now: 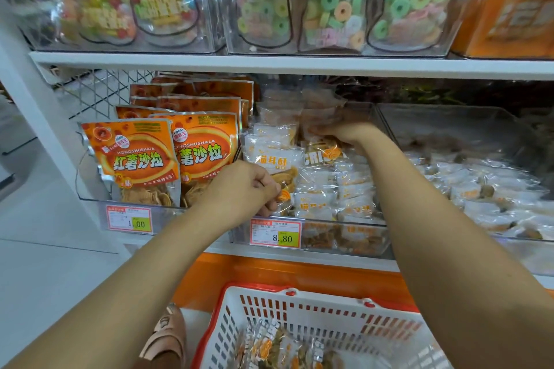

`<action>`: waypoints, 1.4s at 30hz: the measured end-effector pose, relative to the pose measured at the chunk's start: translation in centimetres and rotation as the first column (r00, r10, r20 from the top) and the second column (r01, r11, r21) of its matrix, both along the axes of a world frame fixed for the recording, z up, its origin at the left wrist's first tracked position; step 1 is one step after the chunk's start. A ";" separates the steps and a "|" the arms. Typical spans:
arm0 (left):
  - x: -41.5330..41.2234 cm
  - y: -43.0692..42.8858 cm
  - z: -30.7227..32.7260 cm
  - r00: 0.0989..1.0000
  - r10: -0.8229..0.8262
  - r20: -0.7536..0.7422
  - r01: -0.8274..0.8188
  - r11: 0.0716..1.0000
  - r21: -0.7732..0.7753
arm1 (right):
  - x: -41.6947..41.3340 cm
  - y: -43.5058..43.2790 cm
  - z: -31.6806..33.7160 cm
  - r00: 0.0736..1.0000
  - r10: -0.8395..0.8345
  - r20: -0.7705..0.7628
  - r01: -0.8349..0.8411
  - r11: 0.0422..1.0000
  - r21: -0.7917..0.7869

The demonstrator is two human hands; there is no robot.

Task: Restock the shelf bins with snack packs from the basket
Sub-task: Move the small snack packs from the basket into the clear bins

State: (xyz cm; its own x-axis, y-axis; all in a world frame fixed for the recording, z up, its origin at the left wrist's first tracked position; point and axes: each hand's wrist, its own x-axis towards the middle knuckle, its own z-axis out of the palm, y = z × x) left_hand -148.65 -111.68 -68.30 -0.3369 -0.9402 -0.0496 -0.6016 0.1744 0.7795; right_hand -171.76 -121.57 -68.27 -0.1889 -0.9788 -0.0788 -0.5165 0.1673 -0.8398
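A clear middle shelf bin holds many small white-and-orange snack packs. My left hand is at the bin's front left corner, fingers curled and pinching one small snack pack at the rim. My right hand reaches deep into the back of the same bin, fingers on the stacked packs there; whether it grips one is hidden. Below, a white basket with red trim holds several of the same packs.
Left bin holds upright orange chip bags. The right bin has small wrapped sweets. Upper shelf carries clear bins of candy rings. Price tags hang on the bin fronts. A sandalled foot stands beside the basket.
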 end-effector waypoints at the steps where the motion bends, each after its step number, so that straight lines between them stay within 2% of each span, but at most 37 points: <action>1: 0.0 0.0 0.0 1.000 -0.001 0.001 0.001 1.000 -0.002 | 0.0 0.1 -0.2 1.000 -0.001 0.014 0.001 1.000 0.014; 6: 0.0 0.1 0.0 1.000 -0.006 0.011 0.006 1.000 -0.013 | 0.4 0.3 -0.7 0.977 -0.075 0.198 0.076 0.997 0.004; 10: 0.0 0.1 0.0 1.000 -0.007 0.008 0.007 1.000 -0.016 | 0.6 -0.2 -1.4 0.845 -0.171 0.506 0.211 0.977 -0.022; 15: 0.0 0.0 0.0 1.000 -0.005 0.007 0.005 1.000 -0.013 | 0.4 -1.0 -2.4 0.778 -0.272 0.567 0.386 0.918 -0.090; 16: -0.1 0.0 0.0 1.000 -0.004 0.010 0.004 1.000 -0.014 | 0.6 -1.3 -2.6 0.787 -0.278 0.552 0.402 0.908 -0.117; 19: -0.1 0.1 0.1 1.000 -0.002 0.027 0.002 1.000 -0.021 | 1.8 -2.0 -2.3 0.881 -0.330 0.339 0.421 0.873 -0.246; 22: -0.1 0.1 0.1 1.000 -0.007 0.022 0.007 1.000 -0.022 | 2.0 -2.3 -2.3 0.908 -0.295 0.299 0.376 0.886 -0.269; 24: -0.1 0.1 0.0 1.000 -0.008 0.019 0.008 1.000 -0.020 | 1.3 -2.3 -2.2 0.956 -0.234 0.178 0.265 0.947 -0.182; 26: 0.0 0.0 0.0 1.000 -0.012 0.013 0.012 1.000 -0.017 | 0.3 -1.9 -1.7 0.995 -0.088 0.045 0.092 0.992 -0.092; 28: 0.0 0.0 0.0 1.000 -0.011 0.013 0.011 1.000 -0.017 | -0.3 -1.3 -1.0 0.999 0.032 -0.003 -0.032 0.998 0.046; 30: -0.1 0.0 0.0 1.000 -0.007 0.017 0.007 1.000 -0.018 | 0.0 -0.3 -0.2 0.988 0.111 -0.103 -0.085 0.969 0.232; 32: -0.2 0.1 0.1 1.000 -0.001 0.019 0.002 1.000 -0.019 | 0.4 0.1 0.0 0.956 0.119 -0.269 -0.037 0.957 0.289; 37: -0.2 0.2 0.1 1.000 -0.005 0.022 0.005 1.000 -0.028 | 1.7 2.1 0.0 0.855 0.041 -0.517 0.083 0.973 0.214; 42: -0.1 0.1 0.0 1.000 -0.017 0.025 0.018 0.999 -0.033 | 1.8 3.3 -0.8 0.858 -0.175 -0.482 0.237 0.969 0.071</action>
